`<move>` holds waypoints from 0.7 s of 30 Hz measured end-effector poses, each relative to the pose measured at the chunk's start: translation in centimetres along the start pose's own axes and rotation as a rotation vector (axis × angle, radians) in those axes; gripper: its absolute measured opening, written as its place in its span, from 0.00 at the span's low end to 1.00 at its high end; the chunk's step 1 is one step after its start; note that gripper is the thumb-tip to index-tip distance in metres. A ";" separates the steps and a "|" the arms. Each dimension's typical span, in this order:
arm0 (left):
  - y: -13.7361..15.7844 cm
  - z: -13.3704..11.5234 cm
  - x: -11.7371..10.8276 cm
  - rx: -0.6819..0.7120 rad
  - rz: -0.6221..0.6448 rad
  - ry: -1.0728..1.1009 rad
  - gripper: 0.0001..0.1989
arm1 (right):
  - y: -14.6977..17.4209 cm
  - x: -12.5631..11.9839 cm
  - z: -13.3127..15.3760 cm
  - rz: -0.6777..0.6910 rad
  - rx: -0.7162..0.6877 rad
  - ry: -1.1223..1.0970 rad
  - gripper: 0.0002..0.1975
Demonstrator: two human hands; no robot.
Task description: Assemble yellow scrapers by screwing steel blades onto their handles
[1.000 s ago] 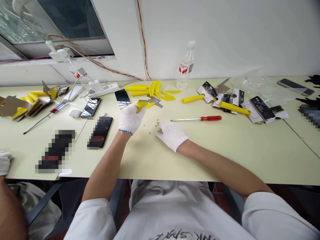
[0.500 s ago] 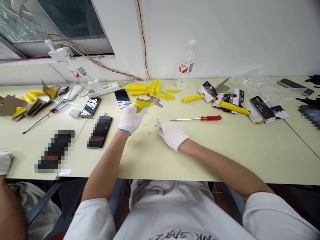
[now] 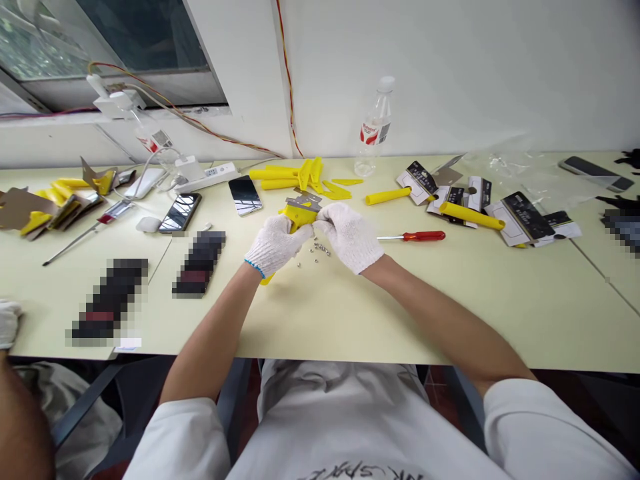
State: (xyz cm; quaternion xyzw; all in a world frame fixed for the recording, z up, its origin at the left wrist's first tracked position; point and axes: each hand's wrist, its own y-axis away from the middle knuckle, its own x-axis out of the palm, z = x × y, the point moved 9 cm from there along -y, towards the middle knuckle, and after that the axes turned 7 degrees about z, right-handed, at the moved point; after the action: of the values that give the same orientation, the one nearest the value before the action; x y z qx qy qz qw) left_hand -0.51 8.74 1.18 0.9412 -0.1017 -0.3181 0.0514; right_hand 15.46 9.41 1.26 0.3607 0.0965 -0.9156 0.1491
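In the head view, your left hand grips the yellow scraper above the counter. Your right hand has its fingers at the scraper's right end; whether they pinch anything cannot be told. Small metal pieces lie near the screwdriver.

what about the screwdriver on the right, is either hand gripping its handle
No, its red handle lies on the table, apart from left hand and right hand.
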 end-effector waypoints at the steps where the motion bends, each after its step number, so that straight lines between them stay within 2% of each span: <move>1: 0.1 -0.1 0.0 -0.004 -0.003 -0.008 0.19 | 0.0 -0.1 0.0 -0.016 0.003 0.019 0.21; 8: 0.2 -0.1 0.3 -0.024 0.005 -0.010 0.20 | 0.3 -0.8 0.1 -0.102 0.003 0.100 0.19; 15: 0.2 -0.2 1.2 0.043 0.117 0.164 0.12 | 0.5 -1.6 0.4 -0.166 -0.021 0.101 0.16; 21: 0.4 -0.6 1.4 0.084 0.165 0.247 0.10 | 0.4 -2.6 -0.2 -0.226 -0.017 0.049 0.07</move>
State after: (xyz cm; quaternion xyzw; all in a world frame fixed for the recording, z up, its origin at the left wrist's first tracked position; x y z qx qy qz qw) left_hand 0.84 8.10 0.91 0.9629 -0.1850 -0.1901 0.0501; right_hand 17.48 9.63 2.88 0.3684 0.1479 -0.9167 0.0454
